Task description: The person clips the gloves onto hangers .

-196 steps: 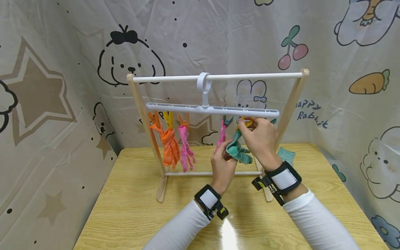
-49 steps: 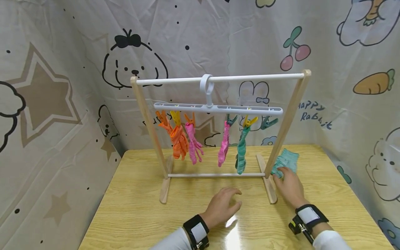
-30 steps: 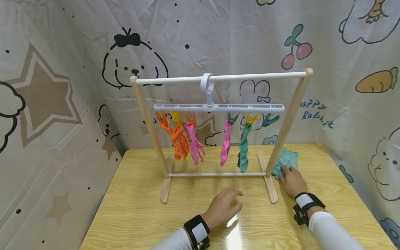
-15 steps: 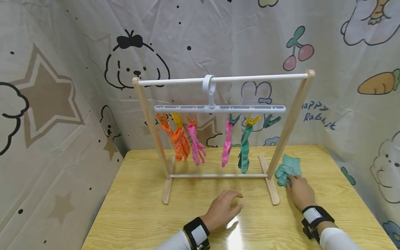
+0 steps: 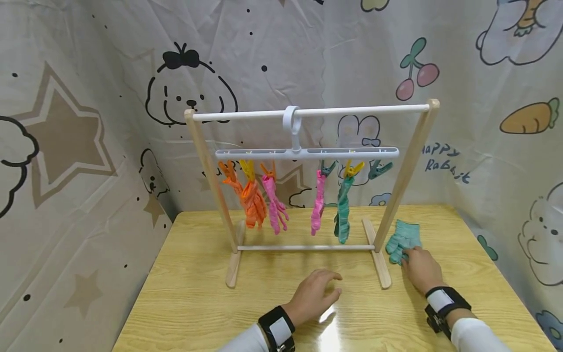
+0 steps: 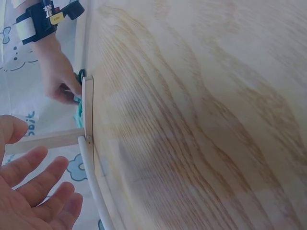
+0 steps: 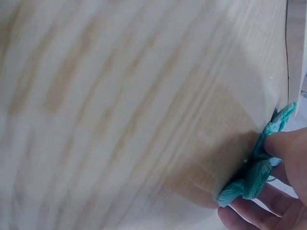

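Note:
At the table's right side, my right hand [image 5: 423, 270] pinches the finger end of a small teal knit glove [image 5: 407, 234] lying flat beside the rack's foot. The right wrist view shows the thumb on the glove [image 7: 256, 175] and the fingers beside it. My left hand [image 5: 311, 296] rests near the front middle with loosely bent fingers, holding nothing; its spread fingers appear in the left wrist view. From the white hanger [image 5: 343, 153], clips hold orange gloves [image 5: 253, 203], a pink glove [image 5: 274, 205], another pink glove [image 5: 317, 203] and a teal glove [image 5: 343, 210].
The hanger hooks over the white top rod [image 5: 365, 110] of a wooden rack [image 5: 406, 176]. A teal clip [image 5: 379, 169] at the hanger's right end holds nothing. The rack's lower rod [image 5: 303, 248] crosses low between its feet. Patterned cloth [image 5: 281, 58] surrounds the table.
Both hands have left the teal glove, which now hangs from the yellow clip. My right hand has gone to the glove on the table, which has shifted slightly towards me. The left hand stays still lately.

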### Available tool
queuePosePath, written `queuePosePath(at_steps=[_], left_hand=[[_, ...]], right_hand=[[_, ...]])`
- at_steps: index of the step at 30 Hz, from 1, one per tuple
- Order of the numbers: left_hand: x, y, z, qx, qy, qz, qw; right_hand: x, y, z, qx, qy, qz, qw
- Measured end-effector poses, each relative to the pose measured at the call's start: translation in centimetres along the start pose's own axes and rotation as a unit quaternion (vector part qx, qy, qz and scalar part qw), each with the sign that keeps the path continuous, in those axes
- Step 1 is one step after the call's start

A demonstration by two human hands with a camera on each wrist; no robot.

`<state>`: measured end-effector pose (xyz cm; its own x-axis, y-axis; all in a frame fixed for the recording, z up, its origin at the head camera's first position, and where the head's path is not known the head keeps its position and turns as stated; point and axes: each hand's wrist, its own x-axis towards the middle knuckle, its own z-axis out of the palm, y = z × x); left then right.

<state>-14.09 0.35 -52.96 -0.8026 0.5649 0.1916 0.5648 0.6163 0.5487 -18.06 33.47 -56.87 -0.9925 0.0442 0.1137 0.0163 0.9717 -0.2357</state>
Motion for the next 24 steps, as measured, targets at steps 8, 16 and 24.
queuePosePath(at_steps=[8, 16, 24], left_hand=[[0.1, 0.2, 0.0, -0.003, -0.002, 0.003, 1.0000], [0.0, 0.3, 0.0, -0.001, -0.003, 0.004, 1.0000], [0.0, 0.3, 0.1, 0.005, 0.003, 0.009, 0.9999]], right_hand=[[-0.1, 0.1, -0.9, 0.009, -0.021, -0.002, 1.000], [-0.6, 0.1, -1.4, 0.013, -0.031, -0.004, 0.999], [-1.2, 0.2, -1.7, 0.021, -0.047, -0.008, 0.999]])
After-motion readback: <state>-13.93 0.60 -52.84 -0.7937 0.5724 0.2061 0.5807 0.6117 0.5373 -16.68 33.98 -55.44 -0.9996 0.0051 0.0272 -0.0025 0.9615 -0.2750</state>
